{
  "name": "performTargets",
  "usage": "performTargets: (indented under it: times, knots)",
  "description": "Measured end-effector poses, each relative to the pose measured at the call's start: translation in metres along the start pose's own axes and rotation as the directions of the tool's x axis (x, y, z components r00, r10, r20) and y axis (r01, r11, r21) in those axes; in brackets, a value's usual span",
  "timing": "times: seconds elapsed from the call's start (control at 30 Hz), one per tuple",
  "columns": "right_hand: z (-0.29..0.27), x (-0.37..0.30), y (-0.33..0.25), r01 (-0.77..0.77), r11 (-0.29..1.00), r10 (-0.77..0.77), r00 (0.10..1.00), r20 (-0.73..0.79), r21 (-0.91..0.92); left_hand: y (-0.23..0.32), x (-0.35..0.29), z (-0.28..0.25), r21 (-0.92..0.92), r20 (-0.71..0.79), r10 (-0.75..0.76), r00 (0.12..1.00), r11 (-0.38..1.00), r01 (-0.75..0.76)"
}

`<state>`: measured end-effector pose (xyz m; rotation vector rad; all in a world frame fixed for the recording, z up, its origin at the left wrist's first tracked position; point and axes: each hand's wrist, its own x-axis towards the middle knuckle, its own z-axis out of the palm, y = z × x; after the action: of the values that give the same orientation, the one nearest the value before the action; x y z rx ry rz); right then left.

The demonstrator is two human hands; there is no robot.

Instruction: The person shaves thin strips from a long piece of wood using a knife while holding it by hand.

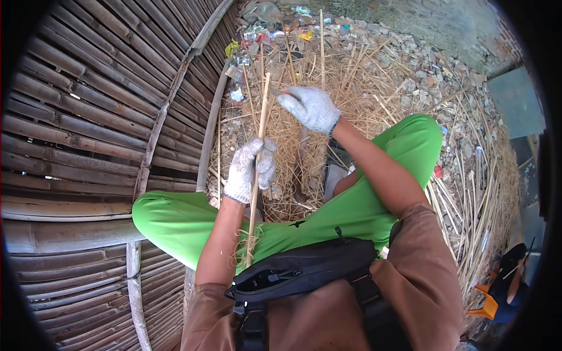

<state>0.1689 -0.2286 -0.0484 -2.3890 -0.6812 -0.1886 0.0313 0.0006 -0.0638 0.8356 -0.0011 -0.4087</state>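
Observation:
A long pale bamboo strip (264, 111) stands lengthwise before me, its lower end reaching my lap. My left hand (250, 168), in a whitish knitted glove, is closed around the strip near its middle. Thin curled shavings (249, 245) cling about its lower part. Farther up and to the right, my right hand (310, 109), gloved alike, is closed on a small knife (277, 92). Only a short dark blade and a bit of red show; the glove hides the rest. The blade points left toward the strip's upper end, and whether they touch is unclear.
A bamboo-slat wall (88, 126) rises close on my left. Straw-like shavings (363, 82) cover the rubble ground ahead, with coloured litter (269, 35) farther off. Split strips (462, 216) lie in a heap to the right. A black waist bag (304, 269) rests across my lap.

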Motion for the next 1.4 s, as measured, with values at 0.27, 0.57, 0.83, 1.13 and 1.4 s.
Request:
performTargets:
  times: [0.27,0.57,0.83,1.13,1.4]
  knots:
    - [-0.007,0.001,-0.012,0.096,0.99,-0.085,0.991,0.103,-0.107,-0.003,0.001,0.007,0.055,-0.015,-0.029,0.999,0.998,0.029]
    - [-0.087,0.021,0.093,-0.334,0.931,0.31,0.936,-0.165,-0.147,-0.004,-0.017,0.017,0.032,0.025,-0.071,0.997,0.997,0.071]
    - [-0.028,-0.002,0.007,-0.074,0.997,0.073,0.997,0.029,0.035,-0.007,0.0,0.004,0.123,-0.079,0.033,0.996,0.992,-0.023]
    - [-0.015,0.003,-0.013,0.064,0.996,-0.052,0.984,0.172,-0.066,-0.01,0.0,0.013,0.22,-0.144,0.064,0.988,0.975,-0.031]
    - [-0.078,0.025,0.09,-0.291,0.944,0.284,0.956,-0.066,-0.152,-0.011,-0.023,0.036,0.183,-0.025,0.008,1.0,0.983,-0.003]
